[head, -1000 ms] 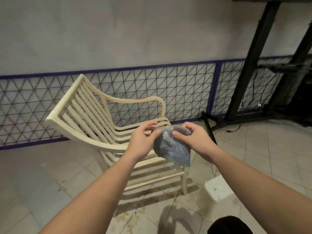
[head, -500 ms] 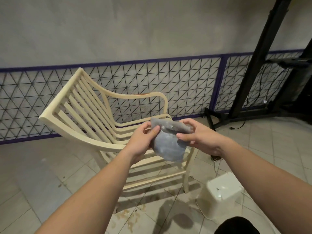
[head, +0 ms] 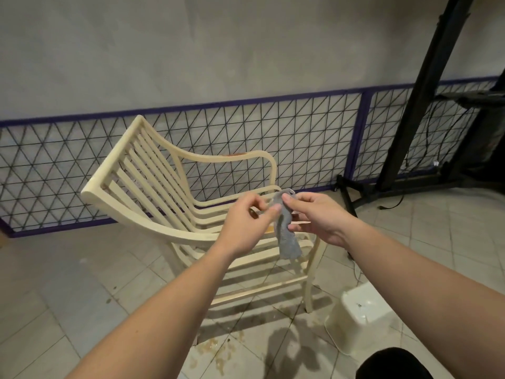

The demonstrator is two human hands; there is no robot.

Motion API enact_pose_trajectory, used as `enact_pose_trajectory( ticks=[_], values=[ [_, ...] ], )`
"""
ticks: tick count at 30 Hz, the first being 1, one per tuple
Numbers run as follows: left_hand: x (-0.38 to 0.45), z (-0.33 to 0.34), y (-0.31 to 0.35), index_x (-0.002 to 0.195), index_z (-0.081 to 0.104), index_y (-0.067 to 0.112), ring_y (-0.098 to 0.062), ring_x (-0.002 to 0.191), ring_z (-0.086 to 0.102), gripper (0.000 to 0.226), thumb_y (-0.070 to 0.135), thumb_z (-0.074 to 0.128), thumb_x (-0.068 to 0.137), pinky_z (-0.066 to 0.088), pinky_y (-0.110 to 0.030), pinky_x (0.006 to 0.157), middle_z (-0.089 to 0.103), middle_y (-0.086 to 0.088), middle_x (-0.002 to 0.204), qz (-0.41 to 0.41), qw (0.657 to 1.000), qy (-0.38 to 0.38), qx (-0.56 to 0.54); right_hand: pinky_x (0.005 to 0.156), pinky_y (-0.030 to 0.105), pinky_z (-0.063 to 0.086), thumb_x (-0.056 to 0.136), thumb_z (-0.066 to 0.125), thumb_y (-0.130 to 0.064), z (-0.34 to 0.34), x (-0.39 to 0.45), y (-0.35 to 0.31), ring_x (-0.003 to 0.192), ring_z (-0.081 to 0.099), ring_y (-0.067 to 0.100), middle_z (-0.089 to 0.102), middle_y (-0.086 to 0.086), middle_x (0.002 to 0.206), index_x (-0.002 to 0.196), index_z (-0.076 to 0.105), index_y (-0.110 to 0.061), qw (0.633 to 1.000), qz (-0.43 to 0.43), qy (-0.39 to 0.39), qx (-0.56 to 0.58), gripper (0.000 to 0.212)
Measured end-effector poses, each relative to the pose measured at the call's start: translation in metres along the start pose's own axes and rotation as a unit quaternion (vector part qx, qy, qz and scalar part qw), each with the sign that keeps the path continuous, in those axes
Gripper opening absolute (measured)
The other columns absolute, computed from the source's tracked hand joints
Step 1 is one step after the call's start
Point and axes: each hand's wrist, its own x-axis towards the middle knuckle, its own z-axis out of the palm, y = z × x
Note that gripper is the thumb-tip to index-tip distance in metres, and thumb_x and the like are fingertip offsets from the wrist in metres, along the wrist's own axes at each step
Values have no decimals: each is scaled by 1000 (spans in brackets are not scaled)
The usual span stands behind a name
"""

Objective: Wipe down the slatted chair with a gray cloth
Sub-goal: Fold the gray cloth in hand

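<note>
White plastic bin (head: 358, 321) on the tiled floor, interior hidden. Left hand (head: 247, 224) and right hand (head: 318, 218) each pinch the hanging gray cloth (head: 287, 236) above the cream slatted chair (head: 169, 192).

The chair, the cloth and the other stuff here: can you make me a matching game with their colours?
Things:
1. chair
2. cloth
3. fence frame
4. stool

Colours:
A. purple
B. white
C. cream
D. gray

Pairs: 1-C, 2-D, 3-A, 4-B
</note>
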Motion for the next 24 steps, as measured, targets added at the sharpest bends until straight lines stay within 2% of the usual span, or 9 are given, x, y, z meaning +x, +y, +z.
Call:
enact_pose_trajectory(
  ticks=[2, 4, 8, 11, 15, 17, 18, 21, 24],
  values=[
    [-1, 8, 5, 92, 53, 18, -10, 65, 51, 37, 43, 79, 82, 45, -24, 61, 66, -2, 87, -8, 998, -63, 14, 64, 30, 58, 88, 72, -30, 5, 0, -4, 63, 67, 13, 70, 7, 80, 79, 63, -13, 1000, 8, 7, 6, 22],
    [4, 8, 8, 91, 55, 19, -9, 64, 55, 36, 38, 83, 78, 46, -24, 61, 68, 1, 85, -10, 998, -56, 41, 66, 32, 58, 86, 73, -34, 7, 0, -9, 60, 66, 11, 72, 6, 79, 75, 63, -14, 1000, 17, 10, 11, 25],
    [14, -8, 12, 90, 69, 13, -13, 73, 63, 12, 19, 79, 86, 52, -31, 70, 75, -2, 89, -26, 998, -62, 15, 80, 41, 61, 72, 78, -39, 3, 1, -17, 80, 68, 23, 71, 13, 89, 70, 58, -14, 1000, 4, 10, 13, 33],
    [19, -22, 11, 96, 69, 16, -18, 81, 67, 4, 17, 70, 92, 53, -35, 75, 77, -3, 93, -53, 996, -76, 14, 71, 40, 61, 82, 73, -37, -4, 6, -21, 77, 65, 26, 65, 17, 87, 75, 53, -12, 999, -37, 26, -17, 33],
    [29, -38, 13, 98, 63, 22, -27, 82, 66, 11, 29, 54, 97, 55, -47, 69, 72, -9, 97, -100, 989, -95, 45, 64, 41, 57, 93, 63, -44, -12, 9, -26, 73, 61, 24, 65, 11, 85, 95, 56, -3, 972, -75, 51, -215, 42],
    [30, -42, 20, 101, 61, 23, -24, 79, 63, 18, 38, 54, 94, 49, -39, 63, 70, -12, 97, -112, 986, -120, 30, 50, 29, 51, 95, 61, -43, -11, 5, -31, 66, 63, 18, 66, 4, 81, 101, 58, -5, 968, -78, 29, -236, 39],
    [31, -44, 23, 105, 60, 22, -22, 78, 63, 22, 40, 60, 93, 48, -34, 62, 70, -11, 101, -115, 985, -129, 15, 49, 25, 50, 94, 63, -42, -11, 2, -34, 65, 66, 15, 69, 1, 82, 103, 61, -7, 970, -70, 10, -231, 36],
    [33, -53, 32, 114, 55, 20, -18, 75, 65, 33, 25, 75, 89, 50, -29, 57, 70, -5, 105, -99, 980, -171, -1, 66, 27, 58, 86, 74, -28, -11, -3, -40, 85, 74, 20, 76, 10, 98, 108, 69, -8, 972, -42, -70, -218, 30],
    [35, -62, 27, 113, 57, 20, -18, 82, 65, 31, 11, 73, 88, 54, -30, 62, 71, -8, 106, -74, 977, -199, 30, 76, 33, 60, 85, 75, -14, -16, -2, -41, 92, 73, 28, 74, 17, 106, 110, 69, -2, 983, -21, -81, -164, 29]
  ],
)
